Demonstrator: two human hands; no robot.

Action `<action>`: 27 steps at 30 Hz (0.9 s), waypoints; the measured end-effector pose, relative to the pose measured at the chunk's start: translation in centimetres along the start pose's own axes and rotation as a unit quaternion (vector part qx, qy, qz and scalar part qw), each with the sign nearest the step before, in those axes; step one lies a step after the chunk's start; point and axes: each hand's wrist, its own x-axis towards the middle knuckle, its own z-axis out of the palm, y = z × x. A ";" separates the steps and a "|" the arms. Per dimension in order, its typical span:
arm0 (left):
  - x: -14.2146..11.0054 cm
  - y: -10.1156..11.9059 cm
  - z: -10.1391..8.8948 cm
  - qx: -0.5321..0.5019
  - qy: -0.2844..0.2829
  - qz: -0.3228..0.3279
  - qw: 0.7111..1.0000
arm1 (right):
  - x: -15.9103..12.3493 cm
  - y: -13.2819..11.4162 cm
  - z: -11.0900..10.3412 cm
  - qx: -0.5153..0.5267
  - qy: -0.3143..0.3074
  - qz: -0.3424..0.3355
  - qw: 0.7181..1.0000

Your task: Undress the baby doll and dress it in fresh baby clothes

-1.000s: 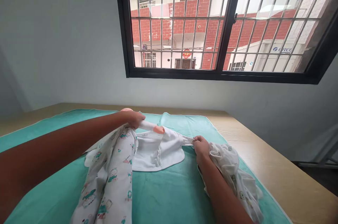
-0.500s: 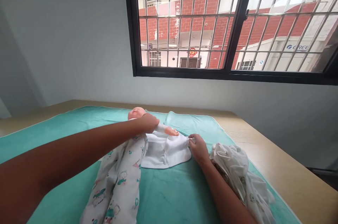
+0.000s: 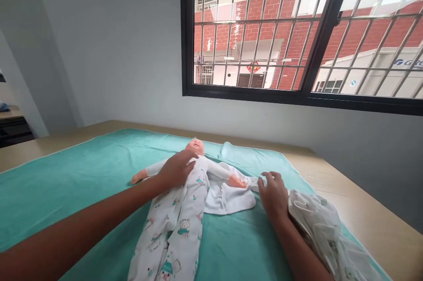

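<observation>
A baby doll (image 3: 195,145) lies on its back on a teal blanket (image 3: 82,175), its legs in white printed pyjamas (image 3: 175,228). My left hand (image 3: 176,168) rests on the doll's chest, fingers pressed down on the fabric. Beside the doll's outstretched arm lies a white garment (image 3: 228,195), spread flat. My right hand (image 3: 272,192) lies at that garment's right edge, fingers curled and pinching its cloth near the doll's hand (image 3: 238,181).
A crumpled white printed cloth (image 3: 324,226) lies under my right forearm near the blanket's right edge. The blanket covers a wooden table (image 3: 363,219) against a grey wall. A barred window (image 3: 297,34) is above. A dark shelf (image 3: 9,126) stands far left.
The view has swung left and the doll's face and left arm now show. My left hand moved from the doll's shoulder onto its chest; my right hand stays at the white garment's edge.
</observation>
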 end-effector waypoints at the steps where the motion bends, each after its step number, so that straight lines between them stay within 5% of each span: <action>1: -1.7 -1.3 -0.5 -0.036 0.032 -0.023 0.999 | 0.0 -0.2 -0.3 -0.015 0.020 -0.014 1.000; 3: -5.1 -3.7 -1.1 -0.070 0.054 -0.058 0.994 | -0.2 -1.0 -0.8 0.014 0.016 -0.061 0.998; 7: -9.2 -6.3 -0.6 -0.151 0.003 -0.071 0.986 | -2.0 -4.7 -0.2 0.206 -0.115 -0.103 0.966; 13: -8.3 -7.2 2.4 -0.306 -0.019 -0.103 0.946 | -5.2 -13.6 2.7 0.450 -0.284 -0.032 0.846; 18: -8.0 -7.5 3.2 -0.341 0.001 -0.124 0.932 | -5.2 -16.8 5.0 0.407 -0.248 0.039 0.878; 27: -8.4 -5.7 2.0 -0.349 0.001 -0.169 0.922 | -5.7 -15.8 4.7 0.283 -0.237 -0.024 0.929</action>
